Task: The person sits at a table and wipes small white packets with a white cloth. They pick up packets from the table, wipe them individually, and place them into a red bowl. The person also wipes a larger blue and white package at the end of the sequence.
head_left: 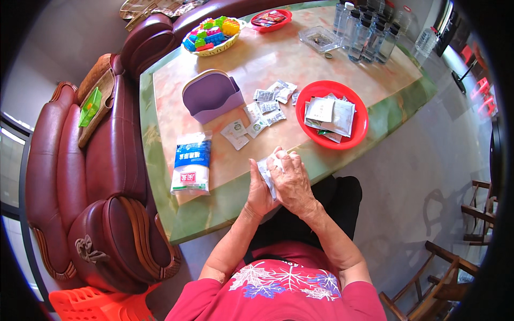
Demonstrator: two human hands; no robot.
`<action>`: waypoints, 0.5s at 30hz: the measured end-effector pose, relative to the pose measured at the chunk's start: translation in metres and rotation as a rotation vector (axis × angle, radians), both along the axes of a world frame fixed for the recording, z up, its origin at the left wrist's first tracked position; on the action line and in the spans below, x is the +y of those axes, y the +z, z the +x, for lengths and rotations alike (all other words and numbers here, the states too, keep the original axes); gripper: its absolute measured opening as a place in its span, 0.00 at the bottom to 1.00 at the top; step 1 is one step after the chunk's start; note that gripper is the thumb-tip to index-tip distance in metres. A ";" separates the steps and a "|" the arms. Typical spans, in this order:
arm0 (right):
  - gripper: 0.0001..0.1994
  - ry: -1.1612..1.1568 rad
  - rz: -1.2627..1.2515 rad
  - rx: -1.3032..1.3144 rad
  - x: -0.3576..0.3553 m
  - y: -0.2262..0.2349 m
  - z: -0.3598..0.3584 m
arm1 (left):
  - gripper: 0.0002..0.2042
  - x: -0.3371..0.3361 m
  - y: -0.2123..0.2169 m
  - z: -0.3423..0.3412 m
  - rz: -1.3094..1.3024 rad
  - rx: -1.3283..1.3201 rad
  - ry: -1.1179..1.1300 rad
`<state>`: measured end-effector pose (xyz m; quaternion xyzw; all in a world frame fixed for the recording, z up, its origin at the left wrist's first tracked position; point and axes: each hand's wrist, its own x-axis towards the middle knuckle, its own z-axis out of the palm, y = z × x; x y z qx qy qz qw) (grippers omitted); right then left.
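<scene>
Over the near edge of the table, a small white packet (265, 172) is pressed between my two hands. My left hand (259, 191) lies along its left side with the thumb up, its other fingers mostly hidden. From the right, the bent fingers of my right hand (294, 182) close over the packet and cover much of it. Just beyond are small white sachets (235, 134) and more sachets with grey print (266, 111). To the right, a red plastic bowl (363, 125) holds several flat packets (337, 115).
A blue-and-white bag (191, 163) lies at left, near a purple bin (214, 115). Farther back are a basket of toy blocks (214, 50), a red dish (287, 22), a glass ashtray (308, 38) and several clear bottles (369, 37). A maroon sofa (115, 144) borders the table's left.
</scene>
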<state>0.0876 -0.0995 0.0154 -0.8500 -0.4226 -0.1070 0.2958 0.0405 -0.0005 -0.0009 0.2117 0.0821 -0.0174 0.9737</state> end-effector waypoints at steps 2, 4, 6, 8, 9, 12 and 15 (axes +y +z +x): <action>0.21 0.092 0.025 -0.006 -0.006 0.006 -0.009 | 0.42 0.000 0.002 0.000 0.034 -0.024 -0.013; 0.19 0.136 0.071 -0.005 -0.007 0.004 -0.016 | 0.43 0.002 -0.001 0.000 -0.019 -0.066 -0.043; 0.18 0.170 0.126 0.061 -0.007 0.005 -0.021 | 0.43 0.002 0.000 0.001 -0.022 -0.086 -0.043; 0.18 0.186 0.138 0.092 -0.006 0.005 -0.020 | 0.42 0.003 -0.002 0.000 -0.076 -0.126 -0.061; 0.18 0.184 0.127 0.089 -0.005 0.004 -0.014 | 0.42 0.004 -0.005 0.001 -0.034 -0.094 -0.043; 0.18 0.005 0.014 -0.016 0.011 -0.010 -0.005 | 0.42 0.002 -0.010 0.004 -0.018 -0.018 0.019; 0.17 -0.085 -0.087 -0.114 0.025 -0.017 0.010 | 0.39 -0.003 -0.002 0.007 -0.145 -0.012 0.043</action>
